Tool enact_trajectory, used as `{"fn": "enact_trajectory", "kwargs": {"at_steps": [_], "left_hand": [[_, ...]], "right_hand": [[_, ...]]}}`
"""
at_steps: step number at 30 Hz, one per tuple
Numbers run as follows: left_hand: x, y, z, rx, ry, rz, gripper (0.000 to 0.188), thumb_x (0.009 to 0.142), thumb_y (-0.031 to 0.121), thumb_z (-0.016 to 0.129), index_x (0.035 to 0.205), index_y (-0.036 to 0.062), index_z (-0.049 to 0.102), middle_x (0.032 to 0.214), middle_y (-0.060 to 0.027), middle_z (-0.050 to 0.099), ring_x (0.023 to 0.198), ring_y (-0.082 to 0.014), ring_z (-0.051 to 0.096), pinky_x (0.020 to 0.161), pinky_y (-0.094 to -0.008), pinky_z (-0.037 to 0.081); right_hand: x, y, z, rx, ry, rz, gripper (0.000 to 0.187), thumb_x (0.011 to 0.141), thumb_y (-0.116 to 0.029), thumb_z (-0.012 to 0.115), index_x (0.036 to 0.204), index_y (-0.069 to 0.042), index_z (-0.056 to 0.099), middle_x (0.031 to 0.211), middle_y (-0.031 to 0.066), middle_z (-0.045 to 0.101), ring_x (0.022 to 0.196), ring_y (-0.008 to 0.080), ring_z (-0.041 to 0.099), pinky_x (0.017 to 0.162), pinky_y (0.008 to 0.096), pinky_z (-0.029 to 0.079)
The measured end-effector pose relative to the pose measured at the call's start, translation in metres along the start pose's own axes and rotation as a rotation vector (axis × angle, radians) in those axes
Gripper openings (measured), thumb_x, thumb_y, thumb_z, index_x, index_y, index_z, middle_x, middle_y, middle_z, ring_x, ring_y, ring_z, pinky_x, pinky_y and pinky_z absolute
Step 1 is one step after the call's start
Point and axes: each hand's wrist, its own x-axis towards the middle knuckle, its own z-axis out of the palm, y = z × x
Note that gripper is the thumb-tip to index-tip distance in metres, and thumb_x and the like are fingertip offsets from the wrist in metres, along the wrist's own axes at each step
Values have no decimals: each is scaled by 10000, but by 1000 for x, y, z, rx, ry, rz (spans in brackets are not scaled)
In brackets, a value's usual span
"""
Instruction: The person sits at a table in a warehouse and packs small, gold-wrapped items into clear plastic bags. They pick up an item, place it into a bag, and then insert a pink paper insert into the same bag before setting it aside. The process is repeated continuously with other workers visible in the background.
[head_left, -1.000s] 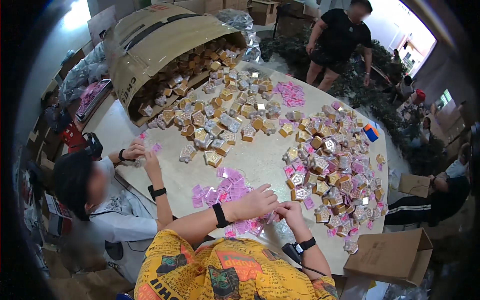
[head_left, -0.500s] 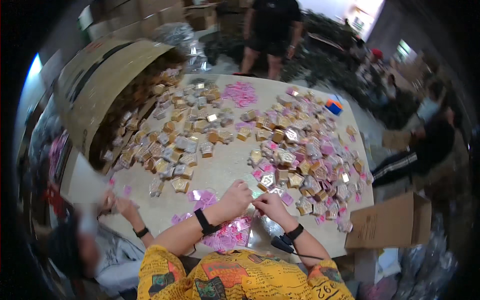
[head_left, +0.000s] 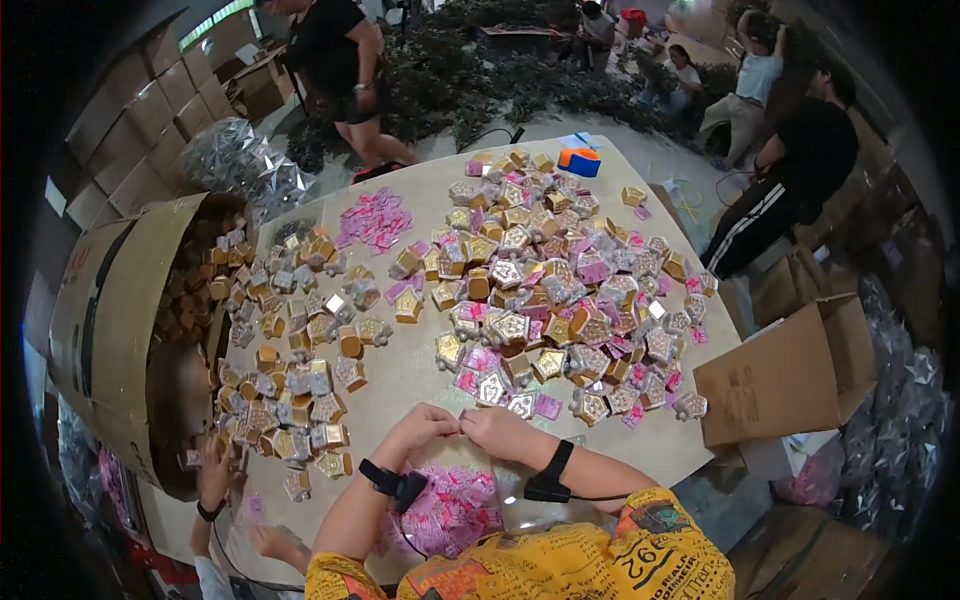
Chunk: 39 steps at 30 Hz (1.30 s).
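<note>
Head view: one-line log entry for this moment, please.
left hand: fingertips meet right hand | right hand: pinching something small, unclear | pink packets: heap under wrists | gold boxes: spread across table | cardboard box: tipped, spilling

A big cardboard box (head_left: 110, 330) lay tipped at the frame's left, an orange-and-blue tape roll (head_left: 579, 160) at the table's (head_left: 400, 375) top edge, another open carton (head_left: 790, 375) lower right.
</note>
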Motion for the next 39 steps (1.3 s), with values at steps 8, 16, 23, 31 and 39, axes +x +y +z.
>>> {"fn": "enact_trajectory", "kwargs": {"at_steps": [8,16,23,31,39], "left_hand": [[86,-43,-126,1034,788,61,326,725,197,648,1008,48,583,1007,-143,573,959,-327,539,789,-418,444],[93,-84,-130,1155,840,-70,342,732,179,637,1050,93,543,1007,-114,559,968,-302,522,787,-440,404],[22,-104,-112,1167,884,-198,286,698,192,653,955,100,568,969,-103,537,999,-279,499,866,-451,360],[-13,-122,-70,1269,814,-198,185,770,133,555,946,105,604,950,-99,538,948,-254,514,824,-404,352],[-54,-77,-33,64,1072,32,260,776,195,647,972,30,601,950,-128,584,856,-264,587,733,-371,474]], "right_hand": [[-4,13,-22,106,90,156,118,744,-71,578,713,-33,470,668,107,486,622,294,544,543,376,468],[-27,1,-20,201,29,236,105,761,-73,609,779,-25,517,709,125,504,605,302,542,547,365,472],[-19,-22,-15,261,92,173,70,758,-58,598,801,-31,551,696,133,529,613,304,553,547,372,466],[-27,-43,-30,250,85,162,45,762,-53,592,779,-23,563,687,141,530,614,317,561,551,388,458],[-31,-69,-54,385,206,255,28,769,-31,588,775,-4,583,689,148,567,619,295,578,566,350,457]]}}
